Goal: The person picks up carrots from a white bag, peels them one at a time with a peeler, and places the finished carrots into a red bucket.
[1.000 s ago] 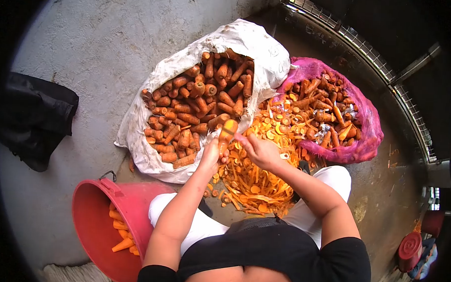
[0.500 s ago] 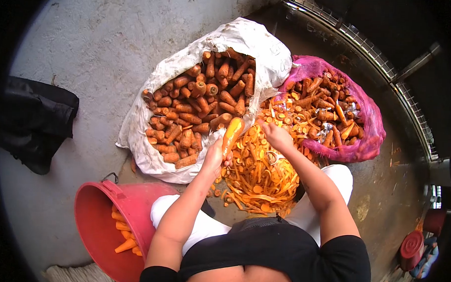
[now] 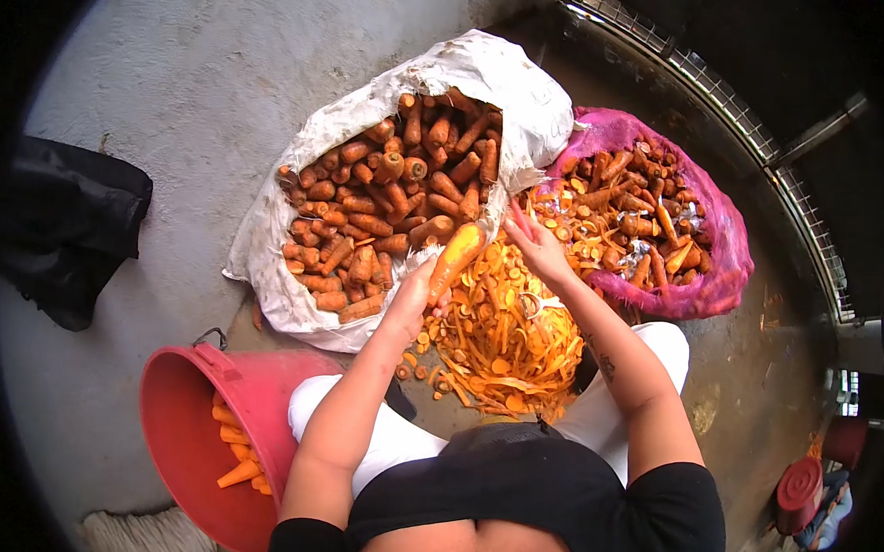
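Note:
My left hand [image 3: 414, 296] is closed around the lower end of a large, mostly peeled carrot [image 3: 456, 261], bright orange-yellow and tilted up to the right. Just right of the carrot, my right hand [image 3: 537, 248] is closed on a thin knife-like tool [image 3: 504, 188]; its exact kind is too small to make out. Beneath both hands lies a heap of carrot peelings [image 3: 513, 332] mixed with cut-off ends. A white sack [image 3: 268, 233] full of unpeeled carrots [image 3: 391, 192] lies open beyond my left hand.
At right, a pink mesh sack [image 3: 725, 257] holds carrots and scraps. A tipped red bucket [image 3: 188, 452] on my left contains peeled carrots [image 3: 236, 449]. Black cloth [image 3: 79, 224] lies far left. A metal grating [image 3: 726, 96] runs along the right, with a red container [image 3: 800, 488] lower right.
My right hand has shifted slightly down and left, and its fingers have turned upward. The carrot in my left hand has moved a little right and tilted further.

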The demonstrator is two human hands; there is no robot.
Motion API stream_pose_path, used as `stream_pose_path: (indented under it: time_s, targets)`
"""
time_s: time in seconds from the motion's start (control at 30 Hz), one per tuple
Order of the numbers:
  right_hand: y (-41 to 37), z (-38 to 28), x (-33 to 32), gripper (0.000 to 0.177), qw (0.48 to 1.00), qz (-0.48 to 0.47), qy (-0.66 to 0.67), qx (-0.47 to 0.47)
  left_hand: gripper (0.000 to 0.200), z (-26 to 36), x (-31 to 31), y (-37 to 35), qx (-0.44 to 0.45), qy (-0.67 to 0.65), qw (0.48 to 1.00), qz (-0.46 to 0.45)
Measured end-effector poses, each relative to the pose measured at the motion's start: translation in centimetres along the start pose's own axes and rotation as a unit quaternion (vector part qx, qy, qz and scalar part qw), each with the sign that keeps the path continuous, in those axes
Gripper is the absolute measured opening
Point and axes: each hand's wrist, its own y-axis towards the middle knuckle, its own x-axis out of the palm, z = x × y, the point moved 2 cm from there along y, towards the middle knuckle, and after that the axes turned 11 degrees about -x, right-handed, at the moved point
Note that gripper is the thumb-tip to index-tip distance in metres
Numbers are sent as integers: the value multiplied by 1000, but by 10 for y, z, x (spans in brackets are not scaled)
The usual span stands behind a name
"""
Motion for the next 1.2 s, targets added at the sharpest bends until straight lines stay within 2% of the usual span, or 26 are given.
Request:
stream_pose_path:
  time_s: [0.03,0.1,0.2,0.3,0.33,0.43,0.47,0.57,0.6,0.7,0.73,0.77,0.8,0.87,0.93,0.97,1.0,1.03,1.1,1.13,1.2]
  targets:
    - [-1,0,3,63,999,-7,44,2,38,-1,0,1,-2,9,1000,-11]
    - [-2,-2,5,63,985,-17,149,81,39,-1,1,3,-6,29,999,-31]
    - [1,0,2,60,957,-59,236,157,39,5,5,0,-14,61,998,-19]
    - [1,5,2,52,959,-92,222,152,40,10,3,2,6,62,998,-14]
    - [3,13,5,39,952,-88,253,149,40,11,2,3,16,58,998,-15]
    - [3,20,10,24,940,-57,296,161,42,18,3,1,23,-37,999,-22]
    - [3,21,10,21,933,-50,304,184,42,21,3,0,51,-60,997,-26]
    - [-2,8,12,20,910,-43,373,177,41,27,1,0,110,-59,991,-53]
    - [-6,1,13,20,897,-46,396,189,40,28,3,2,154,-62,985,-42]
    - [-12,3,27,20,865,-99,458,180,39,27,-3,12,214,-3,975,55]
    - [-18,-4,35,30,882,-83,432,166,43,27,-5,14,227,63,967,98]
    - [-21,-3,40,31,885,-112,427,147,43,27,-5,19,233,21,967,97]
    - [-21,2,44,34,909,-114,377,135,43,27,-2,22,239,-20,966,95]
    - [-20,9,45,39,952,-78,270,117,43,27,1,23,223,-68,971,57]
    - [-17,-6,36,49,975,-2,200,94,44,25,-2,23,219,-11,975,38]
    - [-15,-5,25,46,984,-2,160,79,44,23,-1,23,216,18,976,27]
    - [-4,14,25,47,994,34,102,-21,41,22,0,20,204,45,977,37]
    - [3,19,27,47,989,71,41,-120,40,24,2,16,243,169,949,107]
    - [-2,18,21,46,986,14,-81,-145,40,25,7,8,307,401,830,237]
    - [-15,-11,22,47,978,-9,-136,-157,37,23,7,7,300,427,811,264]
    - [-24,-17,27,44,971,-69,-180,-145,38,25,8,4,288,453,800,269]
